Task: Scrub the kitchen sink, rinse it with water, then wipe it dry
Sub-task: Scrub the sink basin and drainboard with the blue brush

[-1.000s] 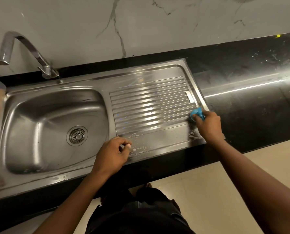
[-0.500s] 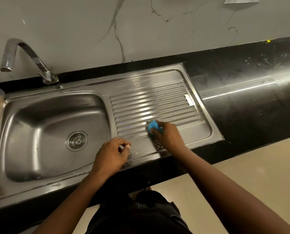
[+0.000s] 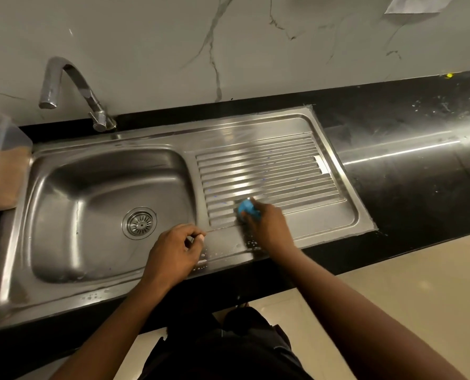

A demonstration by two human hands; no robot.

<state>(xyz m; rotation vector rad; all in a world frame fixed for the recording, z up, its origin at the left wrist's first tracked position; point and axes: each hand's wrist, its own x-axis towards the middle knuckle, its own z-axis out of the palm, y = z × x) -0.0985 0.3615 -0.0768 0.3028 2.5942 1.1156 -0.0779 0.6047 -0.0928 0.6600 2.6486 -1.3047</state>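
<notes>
We see right hand (image 3: 269, 226) gripping the blue scrubber (image 3: 246, 207) on the drainboard (image 3: 269, 165) ridges. Our left hand (image 3: 173, 253), curled with nothing in it, rests on the sink (image 3: 64, 297) front rim.

I find free passage above the basin (image 3: 97, 215) and over the drainboard (image 3: 269, 160) far ridges. Obstacles: faucet (image 3: 72, 86) at the basin's far-left corner, plastic container (image 3: 3, 171) beside its left rim, left hand (image 3: 173, 253) on the near rim, right hand (image 3: 269, 226) gripping a blue scrubber (image 3: 246, 208).

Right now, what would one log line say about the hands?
step: scrubbing | right hand: holds blue scrubber on ribbed drainboard | left hand: curled, rests on sink rim | tap: no water visible
</notes>
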